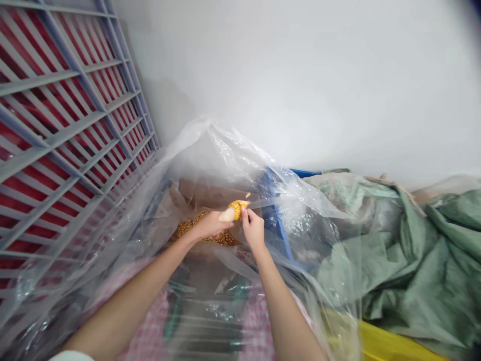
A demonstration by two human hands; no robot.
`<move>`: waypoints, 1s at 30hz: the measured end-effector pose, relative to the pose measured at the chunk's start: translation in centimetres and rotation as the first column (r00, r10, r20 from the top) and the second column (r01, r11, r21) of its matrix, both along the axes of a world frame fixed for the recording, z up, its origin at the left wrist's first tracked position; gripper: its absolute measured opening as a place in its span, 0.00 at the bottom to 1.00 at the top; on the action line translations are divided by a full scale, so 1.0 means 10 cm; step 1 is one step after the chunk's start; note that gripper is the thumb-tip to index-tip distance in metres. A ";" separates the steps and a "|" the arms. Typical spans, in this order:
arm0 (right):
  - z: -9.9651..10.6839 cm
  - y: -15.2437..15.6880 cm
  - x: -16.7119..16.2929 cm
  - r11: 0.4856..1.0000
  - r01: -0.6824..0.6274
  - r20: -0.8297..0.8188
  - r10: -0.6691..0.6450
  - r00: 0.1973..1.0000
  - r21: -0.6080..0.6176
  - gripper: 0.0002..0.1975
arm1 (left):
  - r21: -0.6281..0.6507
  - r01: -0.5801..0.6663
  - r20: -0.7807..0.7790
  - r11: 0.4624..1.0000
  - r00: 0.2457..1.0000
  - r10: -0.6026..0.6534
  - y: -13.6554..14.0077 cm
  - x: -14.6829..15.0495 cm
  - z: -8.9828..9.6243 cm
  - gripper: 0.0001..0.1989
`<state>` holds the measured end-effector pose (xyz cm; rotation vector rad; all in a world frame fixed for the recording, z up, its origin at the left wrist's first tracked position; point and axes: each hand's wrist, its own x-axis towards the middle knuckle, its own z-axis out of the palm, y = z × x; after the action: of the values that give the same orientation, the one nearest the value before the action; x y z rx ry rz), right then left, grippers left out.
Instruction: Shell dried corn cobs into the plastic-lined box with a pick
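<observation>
My left hand [215,224] is closed round the pale, stripped end of a corn cob [237,209]. A band of yellow kernels remains around the cob's middle, with a bare tip beyond it. The fingers of my right hand [252,225] press together against the kernels on the cob's right side. Beneath both hands, loose corn kernels [190,228] lie in a heap inside a clear plastic bag [210,135]. Part of the heap is hidden by my left hand.
Brown cardboard [214,193] stands inside the bag behind the kernels. A blue crate edge [280,220] borders the bag's right side. Green-grey sheeting [406,265] and yellow material [387,341] lie at right. A tall slatted plastic crate [78,105] rises at left, before a white wall [300,75].
</observation>
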<state>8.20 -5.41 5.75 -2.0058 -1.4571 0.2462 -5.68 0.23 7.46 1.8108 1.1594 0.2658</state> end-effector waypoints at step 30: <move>0.23 0.09 -0.10 0.924 0.367 -0.888 -0.079 0.453 0.105 0.16 | 0.117 -0.162 0.171 0.980 0.975 0.141 -0.25 0.20 0.11 0.32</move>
<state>7.25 -4.55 8.07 -1.4013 -0.4874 0.7743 -3.66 -2.24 8.60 1.7780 1.1892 0.5793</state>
